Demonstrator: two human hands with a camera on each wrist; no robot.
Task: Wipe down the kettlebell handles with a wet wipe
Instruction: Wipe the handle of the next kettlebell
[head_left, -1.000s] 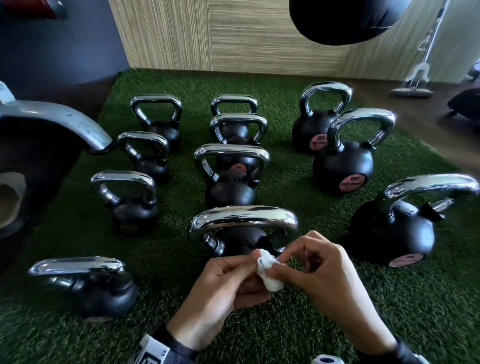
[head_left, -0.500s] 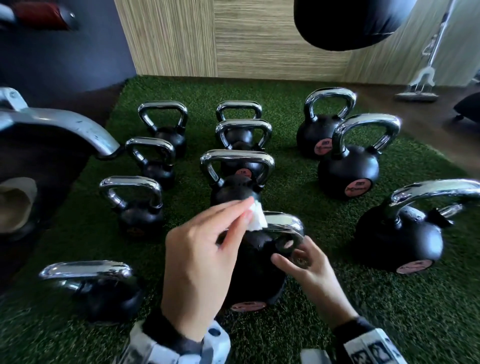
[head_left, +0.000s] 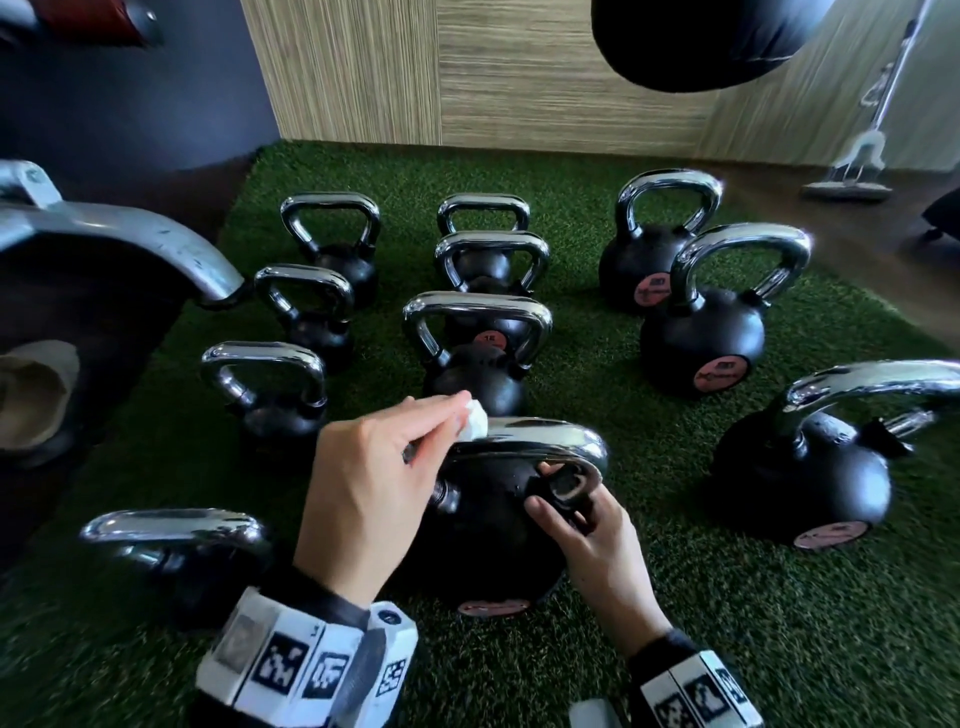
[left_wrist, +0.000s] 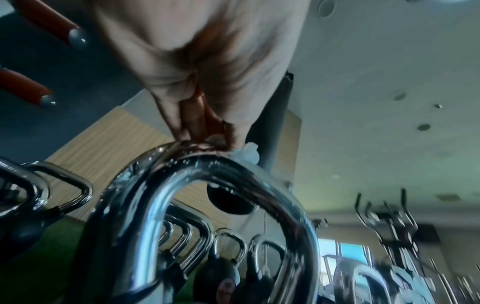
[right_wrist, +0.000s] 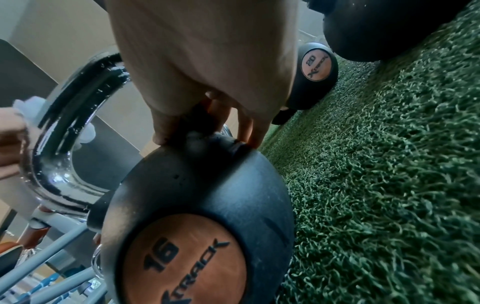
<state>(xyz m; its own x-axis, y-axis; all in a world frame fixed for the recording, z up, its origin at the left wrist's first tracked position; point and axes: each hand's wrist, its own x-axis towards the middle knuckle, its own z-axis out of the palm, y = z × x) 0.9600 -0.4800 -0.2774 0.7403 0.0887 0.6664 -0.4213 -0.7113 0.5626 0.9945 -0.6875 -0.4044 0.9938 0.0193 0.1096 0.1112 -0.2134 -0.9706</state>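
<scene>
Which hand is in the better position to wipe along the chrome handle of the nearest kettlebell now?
Probably the left. The left hand already pinches the wet wipe against the top of the chrome handle. The right hand holds the handle's right base, apparently steadying the kettlebell.

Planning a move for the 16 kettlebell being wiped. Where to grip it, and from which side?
Judging from its pose, grip the 16 kettlebell by the flat top span of its chrome handle, coming from above. It stands upright on the turf, loop open beneath for fingers to curl through. The left hand with the wipe sits at the left end, so the right half is freer.
</scene>
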